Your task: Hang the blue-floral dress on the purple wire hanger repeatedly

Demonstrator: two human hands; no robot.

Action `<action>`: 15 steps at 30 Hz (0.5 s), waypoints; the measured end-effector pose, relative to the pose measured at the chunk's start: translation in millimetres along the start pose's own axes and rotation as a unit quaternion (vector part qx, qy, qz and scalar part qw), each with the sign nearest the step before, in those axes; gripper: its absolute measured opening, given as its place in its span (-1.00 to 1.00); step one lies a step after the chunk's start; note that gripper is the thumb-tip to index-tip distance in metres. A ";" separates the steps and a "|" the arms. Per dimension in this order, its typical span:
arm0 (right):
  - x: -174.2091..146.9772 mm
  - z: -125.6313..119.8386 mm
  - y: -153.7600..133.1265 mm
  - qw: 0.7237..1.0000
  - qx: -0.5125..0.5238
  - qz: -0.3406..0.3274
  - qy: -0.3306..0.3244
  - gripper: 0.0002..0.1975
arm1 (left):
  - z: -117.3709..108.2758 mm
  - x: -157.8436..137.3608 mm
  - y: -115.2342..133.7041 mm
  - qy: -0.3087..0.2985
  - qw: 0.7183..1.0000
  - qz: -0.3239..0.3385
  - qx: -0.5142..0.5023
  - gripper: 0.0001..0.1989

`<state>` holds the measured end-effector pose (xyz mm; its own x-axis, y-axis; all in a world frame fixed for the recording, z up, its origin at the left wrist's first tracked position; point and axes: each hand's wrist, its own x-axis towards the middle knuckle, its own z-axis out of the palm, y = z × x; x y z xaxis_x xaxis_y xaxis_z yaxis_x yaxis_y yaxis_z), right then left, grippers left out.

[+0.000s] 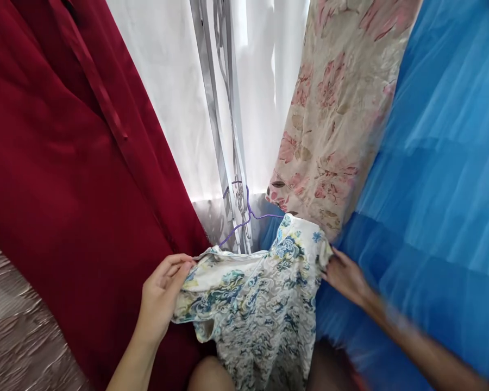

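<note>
Head view | left hand pinches the blue-floral garment at its near-left shoulder — right hand grips the right edge | garment on purple hanger, low centre — next likely needs steady, even support.

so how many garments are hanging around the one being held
3: a dark red garment at left, a pink-floral dress upper right, a blue tulle dress far right. More may hide behind.

Patterned dress between robe, left; tulle skirt, right
</note>
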<state>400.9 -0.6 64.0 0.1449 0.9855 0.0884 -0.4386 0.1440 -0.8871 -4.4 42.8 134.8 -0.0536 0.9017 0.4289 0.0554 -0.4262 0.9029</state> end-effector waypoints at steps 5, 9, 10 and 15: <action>12.9 2.3 -30.6 1.000 0.011 -0.018 -0.008 -0.57 | 18.0 -6.8 22.8 -0.077 0.990 0.063 0.096 -0.69; 17.2 16.1 -40.4 0.993 0.070 -0.049 0.077 -0.59 | 28.2 -0.6 49.1 -0.092 0.978 0.109 0.153 -0.72; 17.6 17.7 -43.4 0.991 0.090 -0.040 0.092 -0.60 | 30.2 2.9 56.1 -0.089 0.972 0.129 0.173 -0.74; 5.1 13.7 -68.8 0.988 0.126 -0.017 0.093 -0.63 | 48.6 24.6 83.4 -0.080 0.912 0.279 0.290 -0.80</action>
<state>419.6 -4.3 131.7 0.3124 0.9499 0.0102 -0.6346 0.2167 -0.7418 47.4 33.0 219.3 0.2880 0.5746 0.7660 0.5507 -0.7538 0.3584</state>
